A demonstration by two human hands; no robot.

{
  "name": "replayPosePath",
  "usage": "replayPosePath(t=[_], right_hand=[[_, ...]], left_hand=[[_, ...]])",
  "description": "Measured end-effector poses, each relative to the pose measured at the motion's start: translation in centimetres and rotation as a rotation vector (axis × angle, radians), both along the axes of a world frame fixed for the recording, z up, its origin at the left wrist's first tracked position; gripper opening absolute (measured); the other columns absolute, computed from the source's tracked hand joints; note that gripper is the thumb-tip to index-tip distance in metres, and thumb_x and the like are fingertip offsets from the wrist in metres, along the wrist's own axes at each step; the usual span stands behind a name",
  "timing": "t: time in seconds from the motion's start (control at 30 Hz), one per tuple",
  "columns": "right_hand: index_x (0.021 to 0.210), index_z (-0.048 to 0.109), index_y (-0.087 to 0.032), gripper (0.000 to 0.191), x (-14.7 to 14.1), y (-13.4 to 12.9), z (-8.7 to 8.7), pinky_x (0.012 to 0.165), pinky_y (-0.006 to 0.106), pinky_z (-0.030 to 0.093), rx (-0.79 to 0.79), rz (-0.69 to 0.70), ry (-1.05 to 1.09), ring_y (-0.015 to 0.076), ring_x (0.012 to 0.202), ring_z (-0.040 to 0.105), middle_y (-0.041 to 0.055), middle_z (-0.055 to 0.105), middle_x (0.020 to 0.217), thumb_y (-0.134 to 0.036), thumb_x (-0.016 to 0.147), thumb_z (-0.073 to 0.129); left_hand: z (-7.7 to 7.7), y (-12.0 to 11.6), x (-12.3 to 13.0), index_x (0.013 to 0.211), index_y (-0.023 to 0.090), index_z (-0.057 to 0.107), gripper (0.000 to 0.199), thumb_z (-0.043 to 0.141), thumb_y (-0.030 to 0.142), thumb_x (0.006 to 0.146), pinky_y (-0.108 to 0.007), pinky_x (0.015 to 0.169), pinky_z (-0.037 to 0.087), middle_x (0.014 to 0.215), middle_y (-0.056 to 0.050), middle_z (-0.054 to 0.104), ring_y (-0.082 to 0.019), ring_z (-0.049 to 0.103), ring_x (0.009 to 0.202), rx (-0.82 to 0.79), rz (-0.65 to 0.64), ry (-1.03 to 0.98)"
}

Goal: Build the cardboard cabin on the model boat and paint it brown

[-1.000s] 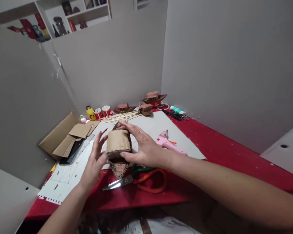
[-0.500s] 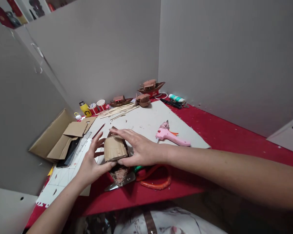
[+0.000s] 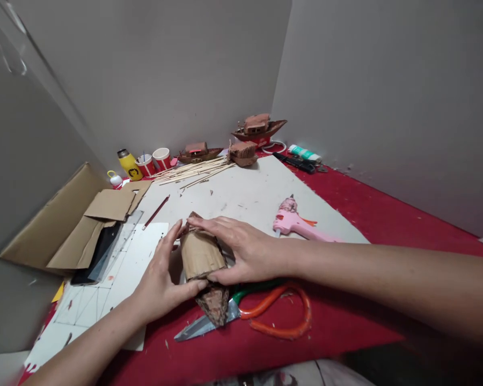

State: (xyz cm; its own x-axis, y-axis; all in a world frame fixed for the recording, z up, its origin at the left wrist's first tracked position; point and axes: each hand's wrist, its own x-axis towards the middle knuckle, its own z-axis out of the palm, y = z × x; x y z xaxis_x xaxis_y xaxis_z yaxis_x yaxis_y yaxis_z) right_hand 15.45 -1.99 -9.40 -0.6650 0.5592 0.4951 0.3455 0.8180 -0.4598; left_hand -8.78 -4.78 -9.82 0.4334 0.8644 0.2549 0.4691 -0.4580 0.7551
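Observation:
Between my hands is a small model boat (image 3: 216, 304) with a rough brown hull and a pointed end toward me. A curved tan cardboard roof (image 3: 202, 254) sits over its middle. My left hand (image 3: 161, 273) wraps the left side, thumb at the roof's near edge and fingers at the far end. My right hand (image 3: 245, 249) grips from the right, its thumb beside the left thumb and its fingertips on the far end. Scissors (image 3: 279, 316) with orange and green handles lie partly under the boat's near end.
A pink glue gun (image 3: 295, 222) lies right of my hands on the pale board (image 3: 241, 198). Thin sticks (image 3: 193, 172), paper cups (image 3: 161, 158) and finished model boats (image 3: 261, 128) stand behind. At left are cardboard sheets (image 3: 72, 214), a pencil (image 3: 156, 212) and a drawn paper sheet (image 3: 88, 305).
The view has shifted nearer and lower over the table. Both hands keep their hold around the boat and roof, with the boat now tilted slightly differently.

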Motion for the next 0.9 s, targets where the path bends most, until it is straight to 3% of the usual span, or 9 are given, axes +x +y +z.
replayPosePath(t=[0.17,0.27,0.43,0.67,0.9], right_hand=[[0.161,0.019,-0.021,0.106,0.7,0.4,0.1,0.104,0.051,0.046,-0.007,0.033,-0.044,0.0329,0.127,0.054,0.0204,0.054,0.144,-0.043,0.078,0.081],[0.162,0.014,-0.025,0.109,0.8,0.6,0.1,0.102,0.051,0.046,-0.019,0.060,-0.051,0.0320,0.123,0.055,0.0177,0.055,0.142,-0.039,0.078,0.081],[0.160,0.020,-0.023,0.103,0.6,0.9,0.0,0.098,0.047,0.047,-0.026,0.075,-0.025,0.0300,0.114,0.058,0.0160,0.060,0.133,-0.036,0.077,0.080],[0.162,0.013,-0.024,0.107,0.9,1.0,0.4,0.104,0.050,0.044,-0.027,0.062,-0.073,0.0324,0.127,0.052,0.0173,0.053,0.146,-0.042,0.080,0.080],[0.160,0.022,-0.021,0.100,0.4,1.1,0.2,0.101,0.046,0.046,-0.027,0.101,-0.014,0.0290,0.118,0.057,0.0155,0.059,0.138,-0.033,0.078,0.078]], left_hand=[[-0.4,0.8,-0.2,0.157,0.038,0.021,0.103,0.082,0.033,0.075,-0.060,0.113,0.039,0.155,-0.013,0.043,-0.035,0.049,0.136,0.060,-0.058,0.055],[-0.8,1.1,-0.1,0.156,0.041,0.020,0.103,0.082,0.033,0.074,-0.061,0.113,0.040,0.152,-0.011,0.045,-0.035,0.050,0.135,0.074,-0.055,0.030],[-0.9,1.0,0.1,0.153,0.043,0.026,0.097,0.082,0.031,0.074,-0.059,0.113,0.042,0.146,-0.009,0.050,-0.034,0.052,0.133,0.074,-0.051,0.008],[-1.1,1.1,0.0,0.159,0.044,0.012,0.107,0.081,0.034,0.077,-0.063,0.117,0.036,0.156,-0.011,0.040,-0.038,0.041,0.144,0.085,-0.075,0.027],[-1.4,1.1,0.3,0.154,0.040,0.026,0.098,0.083,0.031,0.075,-0.057,0.117,0.040,0.151,-0.010,0.045,-0.034,0.046,0.140,0.073,-0.055,-0.037]])
